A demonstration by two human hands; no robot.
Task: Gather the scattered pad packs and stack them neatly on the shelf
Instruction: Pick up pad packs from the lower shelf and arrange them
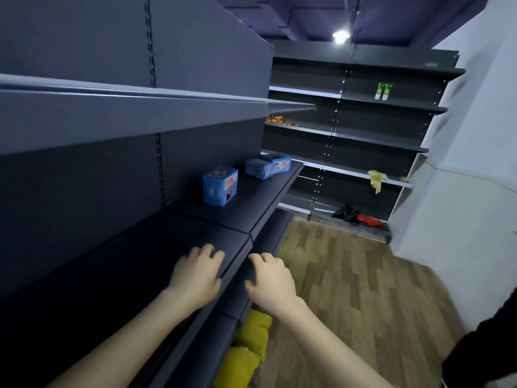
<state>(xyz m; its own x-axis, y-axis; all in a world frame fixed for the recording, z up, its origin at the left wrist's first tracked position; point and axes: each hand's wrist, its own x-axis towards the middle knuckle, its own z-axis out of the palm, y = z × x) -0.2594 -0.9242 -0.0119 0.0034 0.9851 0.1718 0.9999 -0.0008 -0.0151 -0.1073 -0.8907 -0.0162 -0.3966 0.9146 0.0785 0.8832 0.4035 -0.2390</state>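
Three blue pad packs sit on the dark shelf [246, 203] ahead of me. One pack [220, 185] stands upright by itself. Farther along, a second pack [258, 168] lies tilted against a third pack [278, 161] near the shelf's far end. My left hand [197, 275] hovers over the shelf's front edge with fingers loosely curled, holding nothing. My right hand [270, 278] hangs just past the edge, beside the left, also empty with loosely curled fingers. Both hands are well short of the packs.
Yellow packages [249, 348] sit on a lower shelf below my hands. A second shelving unit [349, 135] stands at the back with green, orange and yellow items on it. Wooden floor [349, 275] lies to the right, a white wall [470, 177] beyond it.
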